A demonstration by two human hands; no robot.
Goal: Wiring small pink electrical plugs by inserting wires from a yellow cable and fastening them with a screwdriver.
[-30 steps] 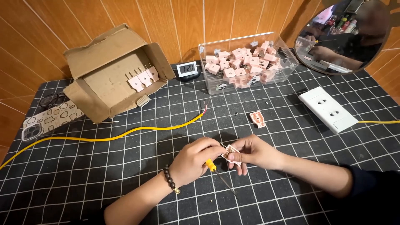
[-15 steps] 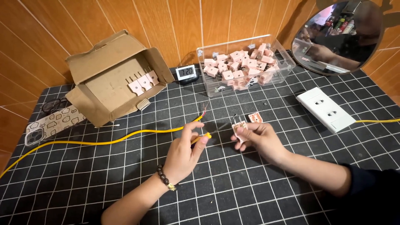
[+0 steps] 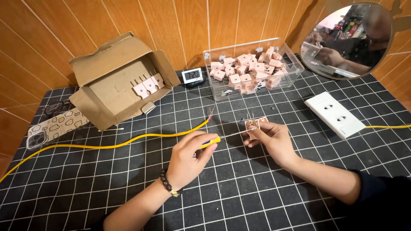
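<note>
My left hand [image 3: 189,155] grips a small screwdriver [image 3: 216,139] with a yellow and blue handle, its thin metal shaft pointing right. The tip meets a small pink plug piece [image 3: 254,125] with metal prongs, which my right hand [image 3: 272,139] pinches just above the black grid mat [image 3: 239,188]. A yellow cable [image 3: 128,139] with bared red and blue wire ends lies on the mat just left of my hands.
An open cardboard box [image 3: 115,81] with three pink pieces lies on its side at back left. A clear bin [image 3: 252,68] of several pink pieces, a small digital clock [image 3: 192,76], a white power strip [image 3: 336,114], a mirror [image 3: 349,40] and a phone case [image 3: 53,128] surround the mat.
Both hands have moved away from me, toward the middle of the mat. The screwdriver now lies level with its tip at the pink piece.
</note>
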